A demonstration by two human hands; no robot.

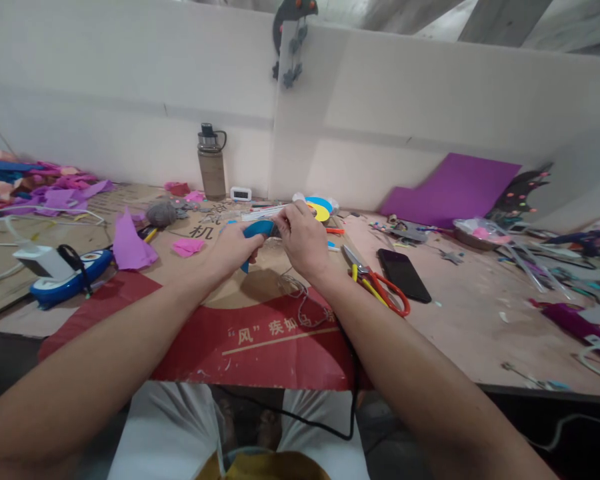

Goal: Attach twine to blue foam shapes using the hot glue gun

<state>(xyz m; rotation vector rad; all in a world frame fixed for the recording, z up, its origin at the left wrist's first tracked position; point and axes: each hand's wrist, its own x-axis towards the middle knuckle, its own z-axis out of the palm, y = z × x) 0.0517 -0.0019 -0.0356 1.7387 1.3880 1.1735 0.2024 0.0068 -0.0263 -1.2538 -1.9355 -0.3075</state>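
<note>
- Left hand (234, 248) grasped a curved blue strip (260, 228) above printed cardboard (200, 347).
- Right hand (303, 239) met the strip's right end; fingertips obscured, grip could not be determined.
- Yellow disc (323, 213) was partly hidden.

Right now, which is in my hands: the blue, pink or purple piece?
The blue piece, between your left hand and right hand; the pink piece and purple piece are untouched at left.
</note>
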